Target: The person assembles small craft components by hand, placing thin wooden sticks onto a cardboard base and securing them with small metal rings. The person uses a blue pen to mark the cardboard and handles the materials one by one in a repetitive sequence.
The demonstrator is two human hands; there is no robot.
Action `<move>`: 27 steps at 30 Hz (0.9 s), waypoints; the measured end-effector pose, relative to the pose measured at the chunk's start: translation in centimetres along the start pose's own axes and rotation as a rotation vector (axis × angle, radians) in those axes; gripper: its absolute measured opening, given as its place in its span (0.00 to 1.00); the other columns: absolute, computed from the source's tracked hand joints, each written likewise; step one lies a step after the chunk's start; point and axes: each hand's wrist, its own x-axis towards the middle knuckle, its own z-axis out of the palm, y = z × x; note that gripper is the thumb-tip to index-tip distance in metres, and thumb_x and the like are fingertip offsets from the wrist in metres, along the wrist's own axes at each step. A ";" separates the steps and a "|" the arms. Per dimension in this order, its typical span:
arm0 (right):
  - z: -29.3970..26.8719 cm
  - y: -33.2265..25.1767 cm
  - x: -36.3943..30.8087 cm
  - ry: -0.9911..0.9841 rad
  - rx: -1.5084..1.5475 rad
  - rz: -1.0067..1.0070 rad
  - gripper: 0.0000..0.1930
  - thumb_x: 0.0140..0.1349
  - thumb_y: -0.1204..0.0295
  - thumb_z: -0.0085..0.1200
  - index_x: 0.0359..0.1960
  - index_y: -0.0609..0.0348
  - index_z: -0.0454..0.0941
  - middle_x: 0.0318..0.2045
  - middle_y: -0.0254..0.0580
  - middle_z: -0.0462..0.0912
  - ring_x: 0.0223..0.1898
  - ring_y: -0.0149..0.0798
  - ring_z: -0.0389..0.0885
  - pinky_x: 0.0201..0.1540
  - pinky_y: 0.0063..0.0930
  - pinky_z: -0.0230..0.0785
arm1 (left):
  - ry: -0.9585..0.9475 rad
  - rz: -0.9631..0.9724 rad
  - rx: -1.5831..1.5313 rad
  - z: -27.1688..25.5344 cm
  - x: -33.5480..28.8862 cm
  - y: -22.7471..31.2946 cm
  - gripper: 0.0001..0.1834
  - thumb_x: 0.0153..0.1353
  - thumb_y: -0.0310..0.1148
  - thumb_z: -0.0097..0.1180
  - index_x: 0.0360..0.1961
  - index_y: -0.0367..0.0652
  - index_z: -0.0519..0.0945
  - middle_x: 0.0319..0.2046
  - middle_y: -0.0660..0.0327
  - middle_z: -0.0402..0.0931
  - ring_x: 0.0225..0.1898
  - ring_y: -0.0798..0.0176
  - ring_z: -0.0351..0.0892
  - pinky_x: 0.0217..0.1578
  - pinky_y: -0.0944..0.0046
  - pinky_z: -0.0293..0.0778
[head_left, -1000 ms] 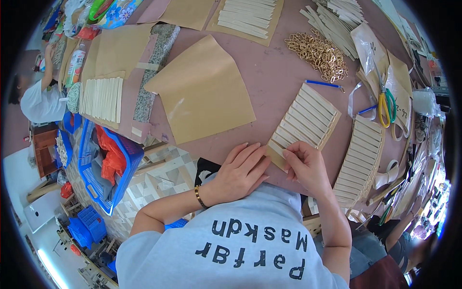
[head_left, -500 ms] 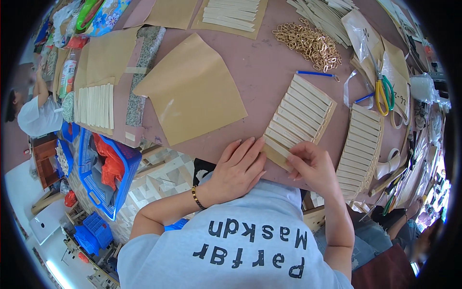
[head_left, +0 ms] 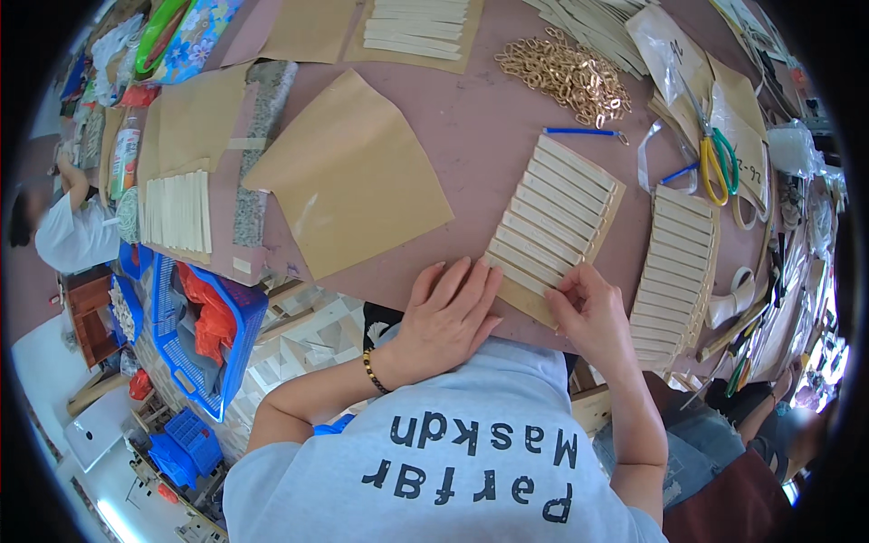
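The right hand (head_left: pixel 584 303) has fingers pinching the lowest flat cream strip (head_left: pixel 520 275), now nearer its row on the tan rectangular card (head_left: pixel 525 302); the left hand (head_left: pixel 444 317), fingers slightly spread, touches that card.

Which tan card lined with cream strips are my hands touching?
The rectangular tan card with cream strips ahead: left hand at its left corner, right hand on its near edge. Similar cards lie left, right and beyond.
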 end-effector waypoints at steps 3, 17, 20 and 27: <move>0.0 0.0 -0.1 0.053 -0.186 -0.048 0.11 0.57 0.68 0.62 0.31 0.62 0.74 0.19 0.48 0.81 0.22 0.46 0.82 0.28 0.37 0.72 | 0.024 0.009 0.005 -0.3 0.4 0.2 0.33 0.55 0.43 0.62 0.60 0.37 0.73 0.60 0.52 0.68 0.61 0.52 0.64 0.61 0.47 0.59; 1.0 -2.1 -0.1 0.149 -0.221 -0.379 0.08 0.60 0.68 0.62 0.35 0.59 0.79 0.19 0.45 0.80 0.20 0.44 0.81 0.25 0.35 0.72 | 0.369 -0.174 0.215 -4.5 11.2 -9.9 0.26 0.62 0.45 0.58 0.55 0.36 0.76 0.60 0.46 0.65 0.57 0.46 0.65 0.54 0.45 0.62; 1.2 -2.7 -0.3 0.126 -0.236 -0.431 0.08 0.60 0.69 0.61 0.36 0.60 0.79 0.22 0.45 0.82 0.22 0.45 0.82 0.27 0.35 0.73 | 0.410 -0.204 0.343 -3.8 14.5 -13.2 0.27 0.63 0.47 0.57 0.56 0.36 0.76 0.63 0.44 0.62 0.62 0.45 0.61 0.56 0.43 0.60; 0.8 -1.5 -0.4 0.144 -0.150 -0.427 0.10 0.60 0.70 0.61 0.39 0.62 0.79 0.24 0.46 0.83 0.23 0.42 0.83 0.27 0.33 0.73 | 0.373 -0.162 0.331 -3.1 14.9 -14.0 0.22 0.61 0.45 0.60 0.49 0.40 0.78 0.64 0.45 0.62 0.66 0.43 0.57 0.60 0.40 0.57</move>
